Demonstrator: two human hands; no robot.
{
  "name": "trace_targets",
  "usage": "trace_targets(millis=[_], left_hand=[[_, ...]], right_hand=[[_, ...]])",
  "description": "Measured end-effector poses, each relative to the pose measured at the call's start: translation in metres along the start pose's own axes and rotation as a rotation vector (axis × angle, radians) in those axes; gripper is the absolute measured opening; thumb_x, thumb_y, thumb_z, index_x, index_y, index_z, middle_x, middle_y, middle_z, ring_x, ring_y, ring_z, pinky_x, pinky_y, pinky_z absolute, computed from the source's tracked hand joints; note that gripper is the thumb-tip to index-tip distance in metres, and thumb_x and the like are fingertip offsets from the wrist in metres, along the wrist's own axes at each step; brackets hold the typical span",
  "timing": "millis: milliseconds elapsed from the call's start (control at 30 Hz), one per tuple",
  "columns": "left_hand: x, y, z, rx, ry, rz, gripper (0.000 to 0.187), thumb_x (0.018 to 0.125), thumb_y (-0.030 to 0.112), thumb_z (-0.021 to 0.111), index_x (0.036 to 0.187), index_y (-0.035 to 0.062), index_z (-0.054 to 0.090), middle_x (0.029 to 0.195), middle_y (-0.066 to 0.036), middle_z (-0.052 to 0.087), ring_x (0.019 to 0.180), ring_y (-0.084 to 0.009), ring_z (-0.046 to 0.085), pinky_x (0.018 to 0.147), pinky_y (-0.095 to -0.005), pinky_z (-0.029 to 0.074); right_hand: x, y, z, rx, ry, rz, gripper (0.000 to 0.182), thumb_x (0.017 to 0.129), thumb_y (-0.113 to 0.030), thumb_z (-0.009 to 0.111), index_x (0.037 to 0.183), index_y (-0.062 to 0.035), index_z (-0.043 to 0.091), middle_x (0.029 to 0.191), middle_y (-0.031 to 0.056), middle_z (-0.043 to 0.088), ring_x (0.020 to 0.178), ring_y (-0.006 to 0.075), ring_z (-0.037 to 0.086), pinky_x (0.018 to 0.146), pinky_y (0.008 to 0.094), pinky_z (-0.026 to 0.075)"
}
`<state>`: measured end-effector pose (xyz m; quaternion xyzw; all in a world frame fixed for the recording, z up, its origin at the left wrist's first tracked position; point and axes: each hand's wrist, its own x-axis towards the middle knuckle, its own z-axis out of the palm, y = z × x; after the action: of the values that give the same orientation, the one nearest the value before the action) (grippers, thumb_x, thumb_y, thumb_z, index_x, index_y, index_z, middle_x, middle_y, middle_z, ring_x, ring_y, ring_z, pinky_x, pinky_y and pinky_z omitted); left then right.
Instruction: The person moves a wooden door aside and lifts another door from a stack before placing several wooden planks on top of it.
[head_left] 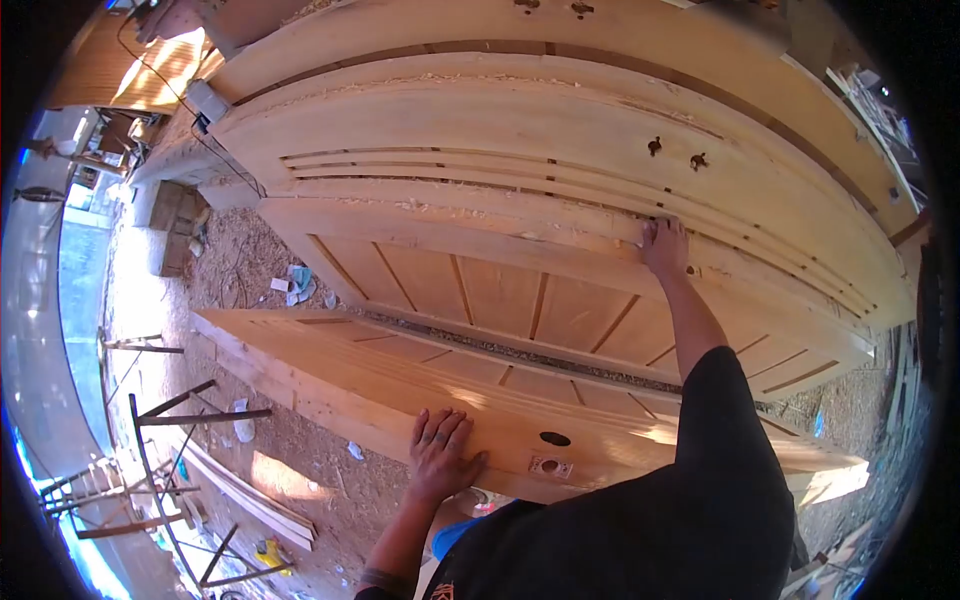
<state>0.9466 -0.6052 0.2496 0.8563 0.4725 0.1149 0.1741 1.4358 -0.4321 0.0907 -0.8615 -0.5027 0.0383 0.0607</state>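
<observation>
A panelled wooden door (pixel 370 375) leans on its long edge just in front of me. My left hand (pixel 440 458) grips its near edge, fingers laid over the wood and thumb out to the side. To the right of that hand, the edge has a lock cutout (pixel 550 467), with a dark oval hole (pixel 555 438) close by. Farther off stands a second panelled door (pixel 500 290). My right arm reaches across to it, and my right hand (pixel 665 247) is curled over its shavings-strewn upper edge. The right fingertips are partly hidden.
More wooden doors (pixel 480 130) with grooves and lock holes lean behind, wood shavings along their edges. Metal trestles (pixel 190 420) and long wood strips (pixel 250 495) are at the left. A yellow tool (pixel 270 553) lies on the littered ground. A cable (pixel 230 165) hangs at the upper left.
</observation>
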Motion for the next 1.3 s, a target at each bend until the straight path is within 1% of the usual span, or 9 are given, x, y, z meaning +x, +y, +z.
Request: trace_targets(millis=[67, 167, 233, 467, 667, 767, 867, 1133, 1300], left_hand=[[-0.004, -0.001, 0.001, -0.011, 0.008, 0.012, 0.054, 0.069, 0.031, 0.078, 0.115, 0.0072, 0.063, 0.121, -0.012, 0.063, 0.122, -0.0320, 0.054, 0.112, -0.0539, 0.030], [-0.009, -0.002, 0.002, -0.003, 0.006, 0.018, 0.055, 0.072, 0.033, 0.077, 0.118, 0.0066, 0.062, 0.123, -0.012, 0.062, 0.124, -0.0322, 0.052, 0.112, -0.0543, 0.029], [-0.010, -0.003, 0.000, -0.002, -0.009, 0.016, 0.058, 0.075, 0.035, 0.076, 0.122, 0.0062, 0.060, 0.126, -0.012, 0.060, 0.127, -0.0320, 0.051, 0.112, -0.0543, 0.028], [-0.007, -0.006, 0.001, -0.042, 0.043, 0.042, 0.058, 0.078, 0.037, 0.073, 0.124, 0.0058, 0.058, 0.132, -0.013, 0.056, 0.129, -0.0317, 0.048, 0.114, -0.0530, 0.026], [-0.009, -0.013, 0.004, -0.040, 0.020, 0.037, 0.059, 0.079, 0.039, 0.071, 0.126, 0.0061, 0.058, 0.136, -0.013, 0.054, 0.134, -0.0300, 0.043, 0.116, -0.0488, 0.024], [-0.010, -0.012, 0.003, -0.036, -0.003, 0.023, 0.061, 0.081, 0.042, 0.069, 0.129, 0.0069, 0.057, 0.141, -0.013, 0.050, 0.139, -0.0296, 0.038, 0.117, -0.0501, 0.021], [-0.010, -0.010, -0.001, -0.003, -0.005, -0.005, 0.065, 0.082, 0.046, 0.067, 0.133, 0.0077, 0.054, 0.146, -0.013, 0.045, 0.142, -0.0290, 0.033, 0.118, -0.0530, 0.017], [-0.011, -0.008, 0.002, 0.081, -0.029, -0.018, 0.070, 0.084, 0.051, 0.064, 0.138, 0.0091, 0.050, 0.150, -0.011, 0.041, 0.144, -0.0291, 0.029, 0.117, -0.0579, 0.015], [-0.010, -0.008, -0.002, 0.110, -0.036, 0.015, 0.071, 0.085, 0.055, 0.062, 0.138, 0.0108, 0.050, 0.150, -0.011, 0.041, 0.143, -0.0312, 0.030, 0.116, -0.0610, 0.014]], right_hand=[[0.001, -0.007, -0.014, -0.017, -0.073, 0.016, 0.048, 0.098, -0.042, 0.047, 0.119, -0.0008, 0.059, 0.124, 0.0211, 0.054, 0.118, 0.0381, 0.052, 0.098, 0.0496, 0.044], [0.013, -0.004, 0.011, 0.098, 0.108, 0.043, 0.040, 0.096, -0.039, 0.053, 0.106, -0.0009, 0.063, 0.113, 0.0203, 0.059, 0.109, 0.0379, 0.056, 0.095, 0.0488, 0.045], [0.012, -0.006, 0.005, 0.063, 0.083, 0.017, 0.041, 0.096, -0.039, 0.053, 0.105, -0.0008, 0.064, 0.110, 0.0205, 0.061, 0.107, 0.0388, 0.057, 0.094, 0.0493, 0.046], [-0.046, 0.002, -0.013, 0.059, 0.107, -0.043, 0.041, 0.094, -0.040, 0.053, 0.093, -0.0024, 0.070, 0.104, 0.0197, 0.063, 0.101, 0.0376, 0.059, 0.086, 0.0473, 0.050], [-0.091, 0.006, -0.015, 0.116, 0.187, -0.114, 0.039, 0.092, -0.039, 0.058, 0.083, -0.0021, 0.067, 0.085, 0.0178, 0.066, 0.086, 0.0361, 0.064, 0.076, 0.0478, 0.051], [-0.109, 0.000, -0.027, 0.071, 0.109, -0.047, 0.040, 0.091, -0.039, 0.060, 0.079, -0.0014, 0.064, 0.076, 0.0171, 0.066, 0.076, 0.0368, 0.064, 0.073, 0.0477, 0.051], [-0.120, -0.001, -0.034, 0.082, -0.060, 0.030, 0.044, 0.093, -0.042, 0.056, 0.079, -0.0017, 0.066, 0.092, 0.0191, 0.064, 0.090, 0.0370, 0.063, 0.079, 0.0484, 0.050], [-0.162, -0.010, -0.061, 0.123, -0.038, -0.074, 0.039, 0.089, -0.039, 0.061, 0.080, -0.0019, 0.067, 0.085, 0.0200, 0.066, 0.077, 0.0388, 0.064, 0.072, 0.0493, 0.051], [-0.166, -0.010, -0.078, 0.137, -0.354, -0.094, 0.039, 0.087, -0.042, 0.059, 0.084, -0.0044, 0.071, 0.088, 0.0193, 0.069, 0.083, 0.0376, 0.067, 0.074, 0.0476, 0.052]])
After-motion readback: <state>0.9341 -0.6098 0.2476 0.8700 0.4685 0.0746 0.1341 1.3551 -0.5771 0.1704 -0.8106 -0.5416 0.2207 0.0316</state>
